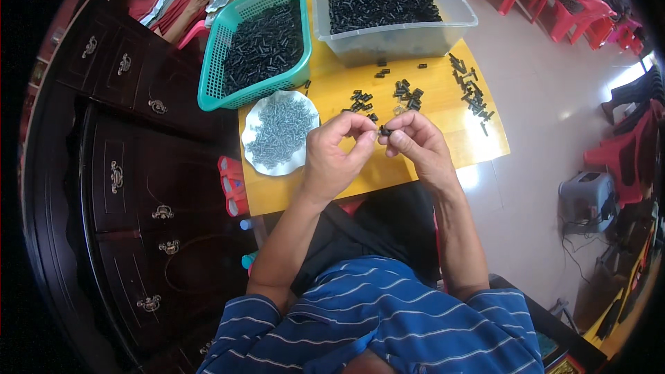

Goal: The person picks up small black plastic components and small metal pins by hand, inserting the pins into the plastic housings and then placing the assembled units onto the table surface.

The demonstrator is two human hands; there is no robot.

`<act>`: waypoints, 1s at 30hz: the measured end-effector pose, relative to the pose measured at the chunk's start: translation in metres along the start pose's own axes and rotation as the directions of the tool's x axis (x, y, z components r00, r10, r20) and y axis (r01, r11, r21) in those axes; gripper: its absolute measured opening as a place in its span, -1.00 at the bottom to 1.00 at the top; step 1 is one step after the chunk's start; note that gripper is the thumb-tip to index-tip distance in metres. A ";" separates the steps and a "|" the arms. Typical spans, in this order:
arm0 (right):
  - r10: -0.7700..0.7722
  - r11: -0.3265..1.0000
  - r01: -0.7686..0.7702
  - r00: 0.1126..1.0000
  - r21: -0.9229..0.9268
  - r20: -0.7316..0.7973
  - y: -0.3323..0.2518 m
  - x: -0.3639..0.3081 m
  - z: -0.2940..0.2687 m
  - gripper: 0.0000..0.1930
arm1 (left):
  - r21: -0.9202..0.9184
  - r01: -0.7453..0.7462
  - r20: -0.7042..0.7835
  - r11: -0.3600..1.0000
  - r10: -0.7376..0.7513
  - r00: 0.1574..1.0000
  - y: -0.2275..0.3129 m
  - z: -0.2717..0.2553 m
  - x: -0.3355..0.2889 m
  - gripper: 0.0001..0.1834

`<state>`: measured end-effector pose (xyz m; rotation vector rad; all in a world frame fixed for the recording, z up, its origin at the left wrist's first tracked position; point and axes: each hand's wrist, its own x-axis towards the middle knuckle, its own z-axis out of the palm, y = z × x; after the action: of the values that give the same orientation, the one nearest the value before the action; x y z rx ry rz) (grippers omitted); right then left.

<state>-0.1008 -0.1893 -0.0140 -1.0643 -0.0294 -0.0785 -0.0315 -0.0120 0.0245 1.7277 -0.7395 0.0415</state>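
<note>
The yellow desk (pixel 478 147) carries all the work. Near its far edge there is a big translucent box (pixel 402 47), filled with short black tubes. Toward the far left corner stands the green basket (pixel 210 73), which also contains many black tubes. In front of this basket, at the left edge, lies a white plate (pixel 278 169) with a wavy rim, and on it are small clear parts (pixel 277 130).

Both forearms come over the near edge, with elbows bent and wrists raised, so that the hands meet above the desk, nearer to the near edge than to the far one. The left hand (pixel 336 152) turns its thumb and forefinger inward, and their tips come close together; whether they grip a tiny part, I cannot tell. The right hand (pixel 422 145) has its fingers clamped on a black piece (pixel 384 131), which is just beside the left fingertips.

Beyond the hands, a left cluster of tubes (pixel 360 100) and a right cluster of tubes (pixel 409 95) lie loose, and a longer row of black pieces (pixel 471 93) follows the right edge.

The step in hand is, I judge, fine fingertip work on this one black piece. The next move probably calls for a steady right pinch, and for the left fingertips to be well aligned with it.
</note>
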 end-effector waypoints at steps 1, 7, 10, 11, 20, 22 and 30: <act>0.000 1.000 0.000 1.000 0.001 0.001 0.000 0.000 0.001 -0.87 | 0.001 0.000 0.000 1.000 0.000 1.000 0.001 0.000 0.000 -0.92; -0.007 1.000 0.007 0.997 -0.002 0.079 0.008 -0.003 -0.001 -0.88 | 0.004 0.043 0.070 0.999 -0.043 0.997 0.006 0.000 0.000 -0.92; 0.013 1.000 -0.013 0.995 -0.005 0.097 0.007 -0.002 0.006 -0.88 | 0.013 0.047 0.065 0.999 -0.048 0.997 0.004 -0.001 -0.003 -0.92; 0.028 0.999 -0.027 0.999 -0.024 0.041 0.002 -0.002 0.010 -0.85 | -0.009 0.046 0.029 0.999 -0.046 0.999 0.004 -0.002 -0.004 -0.92; 0.102 0.989 -0.092 0.991 0.112 -0.084 -0.005 0.000 0.004 -0.80 | -0.020 -0.011 -0.017 1.000 0.011 1.000 0.007 -0.001 -0.007 -0.90; 0.118 0.983 -0.104 0.989 0.153 -0.088 -0.002 0.000 0.005 -0.81 | -0.011 -0.042 -0.040 0.999 0.042 0.998 0.010 0.002 -0.006 -0.89; 0.187 0.952 -0.175 0.982 0.251 -0.027 0.002 -0.002 0.001 -0.82 | 0.094 -0.099 -0.015 0.991 0.100 0.995 0.012 0.008 -0.005 -0.90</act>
<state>-0.1022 -0.1879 -0.0151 -0.8107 0.1018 0.0638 -0.0439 -0.0182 0.0304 1.7749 -0.8195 0.1640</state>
